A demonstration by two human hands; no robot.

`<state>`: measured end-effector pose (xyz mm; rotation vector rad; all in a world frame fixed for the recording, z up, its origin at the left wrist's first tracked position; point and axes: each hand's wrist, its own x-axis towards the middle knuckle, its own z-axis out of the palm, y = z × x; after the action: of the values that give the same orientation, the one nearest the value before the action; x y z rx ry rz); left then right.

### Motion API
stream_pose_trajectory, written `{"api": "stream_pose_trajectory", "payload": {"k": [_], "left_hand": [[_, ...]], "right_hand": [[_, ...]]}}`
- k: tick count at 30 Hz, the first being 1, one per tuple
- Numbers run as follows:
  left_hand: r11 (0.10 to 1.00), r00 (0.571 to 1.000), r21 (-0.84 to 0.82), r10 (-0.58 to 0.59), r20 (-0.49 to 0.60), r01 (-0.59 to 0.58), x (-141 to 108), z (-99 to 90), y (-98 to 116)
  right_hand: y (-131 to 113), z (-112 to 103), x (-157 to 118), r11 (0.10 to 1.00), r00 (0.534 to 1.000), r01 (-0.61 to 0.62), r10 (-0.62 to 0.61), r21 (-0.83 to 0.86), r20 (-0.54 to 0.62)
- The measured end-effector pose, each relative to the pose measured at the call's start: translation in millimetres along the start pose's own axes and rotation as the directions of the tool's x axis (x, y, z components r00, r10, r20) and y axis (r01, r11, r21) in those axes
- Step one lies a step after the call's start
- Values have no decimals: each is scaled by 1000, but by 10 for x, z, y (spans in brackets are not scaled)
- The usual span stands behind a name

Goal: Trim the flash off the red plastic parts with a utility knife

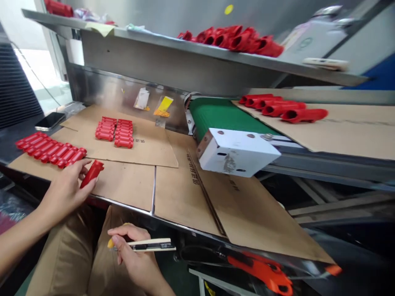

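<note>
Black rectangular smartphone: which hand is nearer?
Left. The left hand is below and slightly right of the smartphone in view; the right hand is lower and much farther right.

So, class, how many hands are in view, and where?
2. The left hand holds a red part near the cardboard's edge; the right hand grips a slim tool over the lap. No others show.

Your bare left hand (72, 183) and right hand (134, 253), your bare forearms (29, 232), and your khaki trousers (63, 253).
Your hands are ungloved, with slim, tapering fingers (132, 231), and your forearms are uncovered as far as they show. Your trousers are a plain, warm tan, cut loose over the legs; the cloth looks matte, with soft lengthwise folds and a darker brown where shadow falls on it.
</note>
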<state>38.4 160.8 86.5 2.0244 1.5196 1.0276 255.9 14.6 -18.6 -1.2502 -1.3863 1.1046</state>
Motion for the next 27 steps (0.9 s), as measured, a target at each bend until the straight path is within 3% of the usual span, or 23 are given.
{"api": "stream_pose_trajectory", "payload": {"k": [2,4,6,8,12,18,23,27], "left_hand": [[968,995,-234,-85,49,94,-199,125,107],[813,958,-509,-217,187,284,-466,223,191],[659,904,-619,-334,267,426,-698,281,231],[586,873,-651,-378,307,483,-839,308,238],[577,866,-649,-389,315,496,-914,322,243],[545,863,-687,-433,260,481,-981,326,305],[515,848,-691,-442,293,507,-1014,316,316],[498,854,-716,-440,277,489,-1037,294,327]], "right_hand": [[-23,-37,-1,1000,998,0,1,11,-63],[-116,-53,10,1000,994,15,-14,4,-111],[-241,-48,30,999,993,33,-36,-25,-111],[-344,-23,55,999,998,29,-30,-23,-52],[-375,74,73,998,998,11,-14,55,65],[-316,175,14,963,966,258,-259,80,4],[-403,162,11,992,994,104,-106,67,25],[-393,170,2,985,986,158,-161,70,42]]}}
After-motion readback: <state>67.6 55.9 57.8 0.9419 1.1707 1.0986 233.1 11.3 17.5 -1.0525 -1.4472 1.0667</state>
